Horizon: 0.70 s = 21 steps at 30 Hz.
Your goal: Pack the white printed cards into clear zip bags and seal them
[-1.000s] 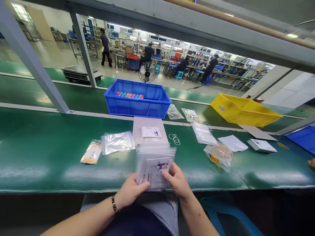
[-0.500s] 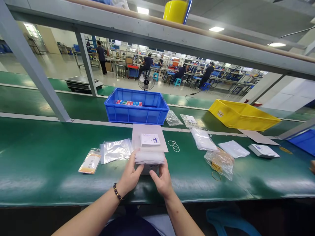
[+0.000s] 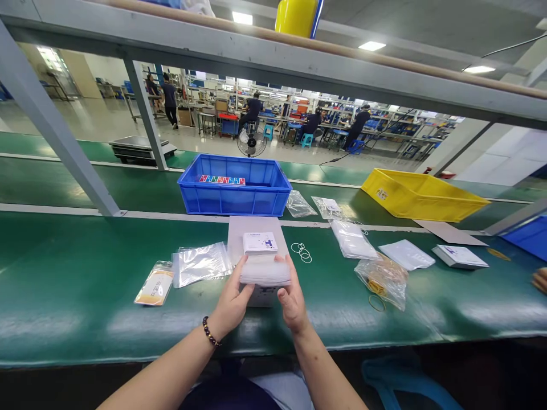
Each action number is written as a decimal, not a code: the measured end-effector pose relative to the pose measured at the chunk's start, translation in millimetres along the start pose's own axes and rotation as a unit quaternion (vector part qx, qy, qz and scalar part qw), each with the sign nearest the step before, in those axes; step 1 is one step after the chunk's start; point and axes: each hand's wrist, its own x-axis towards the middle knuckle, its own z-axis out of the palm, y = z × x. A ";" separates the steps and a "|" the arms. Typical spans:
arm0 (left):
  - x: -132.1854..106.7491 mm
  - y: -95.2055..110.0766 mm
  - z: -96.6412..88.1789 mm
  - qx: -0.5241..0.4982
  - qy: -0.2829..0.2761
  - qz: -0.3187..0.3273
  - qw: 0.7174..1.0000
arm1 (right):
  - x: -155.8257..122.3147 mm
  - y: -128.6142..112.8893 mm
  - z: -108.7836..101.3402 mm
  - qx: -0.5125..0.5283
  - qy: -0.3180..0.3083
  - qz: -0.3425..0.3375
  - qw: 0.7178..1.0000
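Between my two hands is a stack of thin white sheets or booklets [image 3: 265, 272], blurred along its edges. My left hand [image 3: 235, 293] grips its left end, thumb on the near side. My right hand [image 3: 293, 296] is at its right end, fingers along the side and thumb lifted a little off. Under the stack, partly hidden, a printed white pile [image 3: 261, 296] rests on the bench. Just beyond lies another stack of printed white booklets [image 3: 260, 242] on a grey cardboard sheet [image 3: 239, 225]. White rubber bands [image 3: 302, 253] lie to its right.
A blue crate [image 3: 235, 196] stands behind the cardboard, a yellow crate [image 3: 423, 196] at back right. Clear bags [image 3: 200, 265] and an orange-white packet [image 3: 154, 283] lie left. Rightward are plastic bags [image 3: 352, 239], a bag of yellow bands [image 3: 380, 282] and a booklet stack [image 3: 460, 256]. Another person's hand [image 3: 541, 280] shows at right.
The stack in my hands has shifted slightly right. My right thumb has come up and away from the near side. Another person's hand shows more at the right edge.
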 end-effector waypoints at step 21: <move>5.0 17.1 13.8 0.000 -0.029 0.010 1.000 | -10.9 26.3 -14.7 -0.141 -0.058 0.066 0.986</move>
